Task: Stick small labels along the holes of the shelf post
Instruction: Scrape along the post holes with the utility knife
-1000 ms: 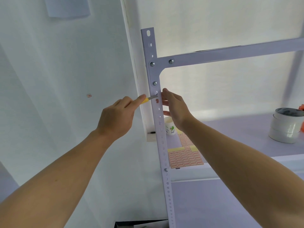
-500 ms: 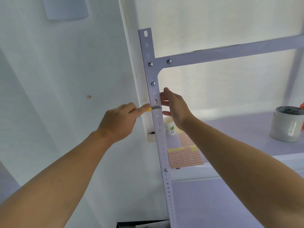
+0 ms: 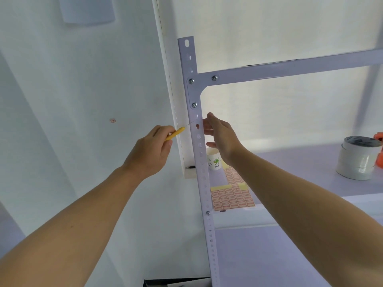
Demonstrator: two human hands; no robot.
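Note:
A white perforated shelf post (image 3: 202, 166) runs upright through the middle of the view. One hole shows a small pink label (image 3: 197, 126) behind it. My left hand (image 3: 150, 154) grips a yellow-handled tool (image 3: 175, 134) whose thin tip reaches the post's left edge near that hole. My right hand (image 3: 220, 137) is just right of the post, fingers spread beside the labelled hole, holding nothing that I can see. Sheets of small pink labels (image 3: 232, 198) lie on the shelf board (image 3: 290, 162) behind the post.
A paper cup (image 3: 214, 161) stands on the shelf by the post. Rolls of white tape (image 3: 357, 158) sit at the right, with an orange object (image 3: 379, 150) behind them. A horizontal beam (image 3: 290, 68) is bolted to the post above. A small pink label (image 3: 113, 120) sticks on the left wall.
My left hand has drawn back to the left, so the tool's tip is off the post face. My right hand's fingers have come away from the post and spread.

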